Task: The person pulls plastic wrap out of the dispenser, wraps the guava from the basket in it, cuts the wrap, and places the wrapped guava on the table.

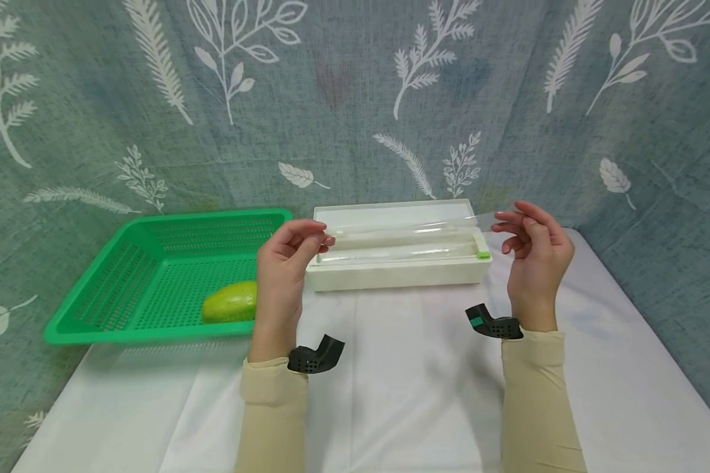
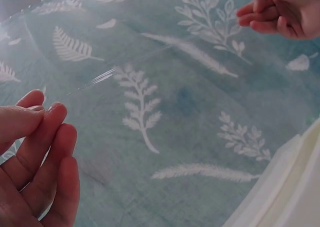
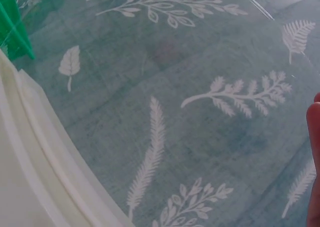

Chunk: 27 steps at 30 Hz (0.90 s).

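A sheet of clear plastic wrap is stretched between both hands, just above a long white dispenser box that stands open on the table. My left hand pinches the wrap's left end between thumb and fingertips. My right hand pinches the right end at about the same height. In the left wrist view, the wrap's edge shows as a faint shiny line running from my left fingers toward the right hand. Only one right fingertip shows in the right wrist view, beside the box.
A green perforated basket sits at the left with a green oval fruit inside, near its front right corner. A white cloth covers the table. A leaf-patterned curtain closes off the back and both sides.
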{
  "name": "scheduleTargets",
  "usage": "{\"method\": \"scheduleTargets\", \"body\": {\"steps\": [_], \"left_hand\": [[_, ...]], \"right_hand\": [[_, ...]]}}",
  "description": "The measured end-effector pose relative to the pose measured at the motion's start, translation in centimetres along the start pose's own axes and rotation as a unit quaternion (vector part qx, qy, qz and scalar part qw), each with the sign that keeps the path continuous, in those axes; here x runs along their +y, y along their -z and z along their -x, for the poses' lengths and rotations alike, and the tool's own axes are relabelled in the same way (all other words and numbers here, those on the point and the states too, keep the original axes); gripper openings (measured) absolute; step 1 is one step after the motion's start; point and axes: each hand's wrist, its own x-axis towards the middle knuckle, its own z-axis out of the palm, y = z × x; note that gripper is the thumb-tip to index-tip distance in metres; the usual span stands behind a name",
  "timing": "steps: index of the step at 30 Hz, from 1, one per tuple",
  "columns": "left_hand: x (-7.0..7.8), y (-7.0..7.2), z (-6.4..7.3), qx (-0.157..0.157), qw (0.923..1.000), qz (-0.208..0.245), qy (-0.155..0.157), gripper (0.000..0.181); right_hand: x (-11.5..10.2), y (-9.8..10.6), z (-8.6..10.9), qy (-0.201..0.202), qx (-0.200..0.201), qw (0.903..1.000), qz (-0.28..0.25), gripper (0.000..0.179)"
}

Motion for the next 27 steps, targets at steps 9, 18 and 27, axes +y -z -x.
{"method": "scheduleTargets", "body": {"steps": [9,18,27], "left_hand": [[1.4,-0.4,0.5,0.002,0.9991,0.03,-0.028,0.01],[2.7,-0.3,1.1,0.001,0.9983,0.04,-0.043,0.01],[3.4,-0.8,1.6,0.024,0.9975,-0.011,-0.065,0.012]], "right_hand": [[-0.8,0.1,0.2,0.047,-0.036,0.998,-0.026,0.026],[-1.8,-0.3,0.5,0.075,-0.037,0.9948,-0.058,0.025],[-2.0,-0.6,0.5,0.109,-0.023,0.9931,-0.039,0.023]]}}
